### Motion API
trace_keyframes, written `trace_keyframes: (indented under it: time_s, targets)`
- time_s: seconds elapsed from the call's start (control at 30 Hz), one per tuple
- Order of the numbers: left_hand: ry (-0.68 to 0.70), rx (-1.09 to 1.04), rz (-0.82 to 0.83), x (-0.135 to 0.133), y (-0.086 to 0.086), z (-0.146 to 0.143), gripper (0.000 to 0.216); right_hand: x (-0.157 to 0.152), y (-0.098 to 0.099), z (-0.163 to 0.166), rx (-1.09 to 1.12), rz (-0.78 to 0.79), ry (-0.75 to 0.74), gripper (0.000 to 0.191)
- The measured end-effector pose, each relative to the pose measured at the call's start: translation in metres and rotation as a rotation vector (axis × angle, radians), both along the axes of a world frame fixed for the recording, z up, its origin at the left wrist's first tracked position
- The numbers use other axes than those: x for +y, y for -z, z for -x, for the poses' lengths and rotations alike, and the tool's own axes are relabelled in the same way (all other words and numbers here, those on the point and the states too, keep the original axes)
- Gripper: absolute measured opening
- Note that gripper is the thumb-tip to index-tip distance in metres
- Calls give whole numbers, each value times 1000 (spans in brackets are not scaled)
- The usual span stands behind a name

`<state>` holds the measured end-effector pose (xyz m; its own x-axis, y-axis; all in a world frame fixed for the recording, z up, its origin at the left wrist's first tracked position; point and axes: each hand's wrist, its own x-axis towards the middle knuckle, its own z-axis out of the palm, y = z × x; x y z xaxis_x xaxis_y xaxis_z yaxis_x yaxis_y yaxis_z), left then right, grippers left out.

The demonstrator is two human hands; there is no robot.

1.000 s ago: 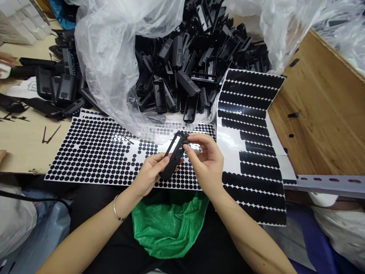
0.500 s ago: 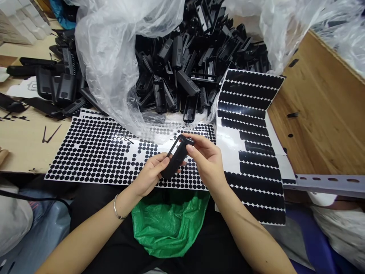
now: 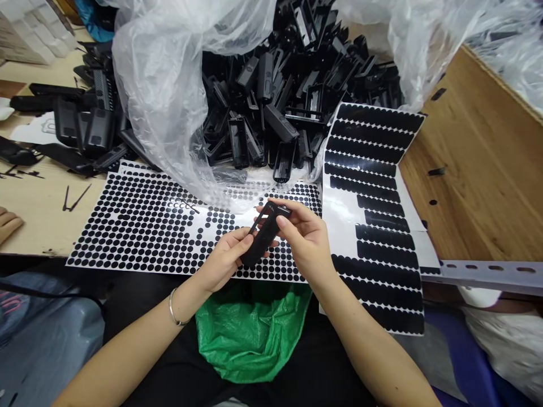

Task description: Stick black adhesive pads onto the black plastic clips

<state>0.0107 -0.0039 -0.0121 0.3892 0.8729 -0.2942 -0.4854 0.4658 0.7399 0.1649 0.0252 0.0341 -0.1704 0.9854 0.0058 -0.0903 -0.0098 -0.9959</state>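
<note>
Between my hands is a black plastic housing (image 3: pixel 261 243), long and hollow with an open frame side, held tilted above a sticker sheet. My left hand (image 3: pixel 227 254) grips its lower end, thumb on top. At its upper end, my right hand (image 3: pixel 307 234) closes thumb and fingers around the corner; some fingertips are hidden behind it. Below lies the white sheet of round black stickers (image 3: pixel 139 226), with bare patches where dots are gone. To the right, a folded sheet with rows of black stickers (image 3: pixel 382 271) reaches past the table edge.
A heap of similar black housings (image 3: pixel 271 107) spills from a clear plastic bag (image 3: pixel 161 85). More black parts (image 3: pixel 85 124) lie at left, near another person's hand (image 3: pixel 8 224). A green bag (image 3: pixel 250 339) hangs below the table edge; a wooden panel (image 3: pixel 475 169) stands right.
The housing has turned slightly in my hands, and my right fingers now reach behind its frame side. At the left edge, the other person's hand has come further into view.
</note>
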Motion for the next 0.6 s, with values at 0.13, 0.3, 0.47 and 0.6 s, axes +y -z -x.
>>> trace_keyframes:
  time_s: [0.13,0.3,0.47,0.6]
  targets:
    - [-21,8,3,0,2,1,36,0,0,0,5,-7,-57,26]
    - [-41,3,16,1,3,0,36,0,0,0,-3,1,-115,30]
    - [-69,-37,58,2,4,-1,36,1,2,-2,-42,13,-175,41]
    - [-76,-54,59,1,6,-2,33,1,2,-5,-63,32,-243,42]
